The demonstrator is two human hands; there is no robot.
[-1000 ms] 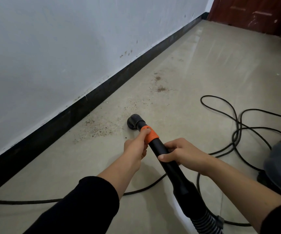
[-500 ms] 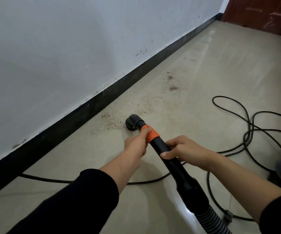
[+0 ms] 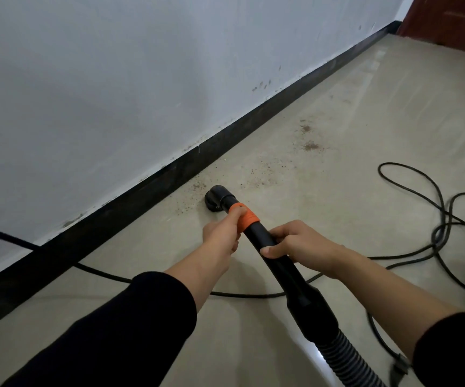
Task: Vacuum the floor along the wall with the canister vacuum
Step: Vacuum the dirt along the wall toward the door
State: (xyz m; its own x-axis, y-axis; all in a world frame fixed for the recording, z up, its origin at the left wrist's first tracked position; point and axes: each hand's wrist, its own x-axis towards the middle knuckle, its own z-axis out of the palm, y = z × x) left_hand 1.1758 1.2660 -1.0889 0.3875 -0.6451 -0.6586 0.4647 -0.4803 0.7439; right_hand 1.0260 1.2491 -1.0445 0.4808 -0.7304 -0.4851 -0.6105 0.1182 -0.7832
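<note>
The person bends low over the floor, both hands on the black wand of the vacuum. The left hand is closed around the wand at its orange band, just behind the nozzle; the right hand is wrapped around the tube a little further back from the nozzle, thumb lying along it. The nozzle sits on the floor close beside the dark baseboard, not quite touching it as far as I can tell. The ribbed hose trails away from the wand's rear end; the canister itself is out of sight. Right around the nozzle there is a scatter of brown grit, and beyond the nozzle, further along the baseboard, more specks and two denser little piles lie waiting. Behind the nozzle, toward the person, the strip by the baseboard looks fairly clean. So I would judge the job partway through, with the dirtiest stretch ahead. The black power cord loops loosely on the floor well out from the baseboard and also runs under the arms.
</note>
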